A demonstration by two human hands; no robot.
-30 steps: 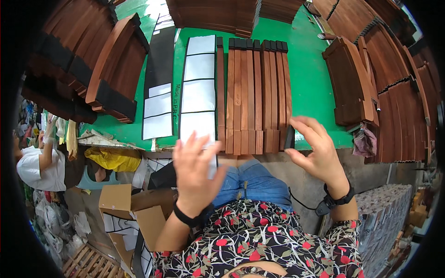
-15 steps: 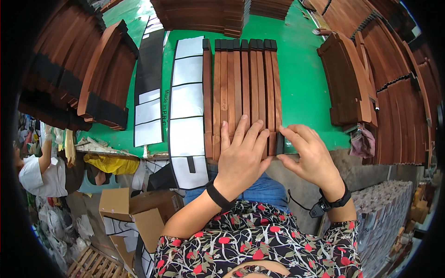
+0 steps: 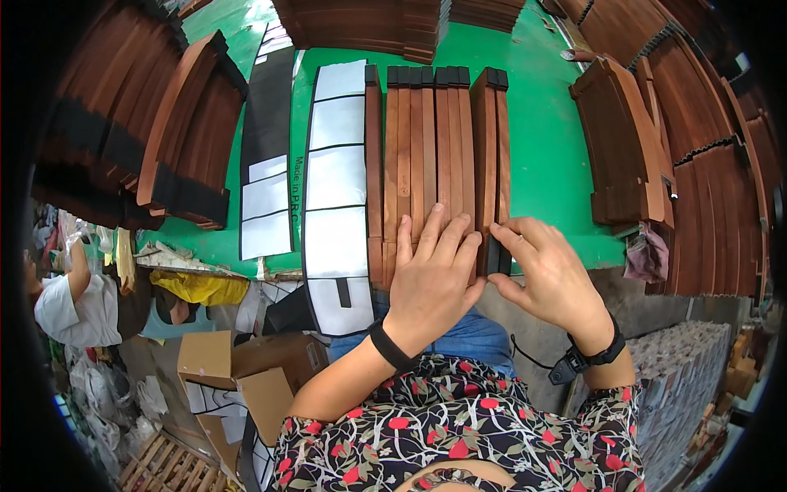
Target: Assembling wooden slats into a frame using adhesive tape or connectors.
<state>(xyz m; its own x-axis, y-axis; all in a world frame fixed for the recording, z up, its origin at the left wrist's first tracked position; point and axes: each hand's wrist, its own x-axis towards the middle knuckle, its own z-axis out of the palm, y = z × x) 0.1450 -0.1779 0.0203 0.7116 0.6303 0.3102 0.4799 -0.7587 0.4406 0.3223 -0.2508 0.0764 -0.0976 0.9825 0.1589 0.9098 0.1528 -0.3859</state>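
1. Slats of brown wood lie side by side on the green table, running away from me, their near ends at the table's front edge.
2. My left hand lies flat, palm down, on the near ends of those slats, fingers straight and slightly spread, pointing up the boards.
3. My right hand sits just beside it, pinching the near end of the rightmost slat pair; thumb and forefinger close on its black end cap.
4. I see that pair standing slightly apart from the flat row, raised on edge.
5. Both my forearms come up from the lower edge, each wrist wearing a black band.
6. White panel with black lines lies touching the row's left side.
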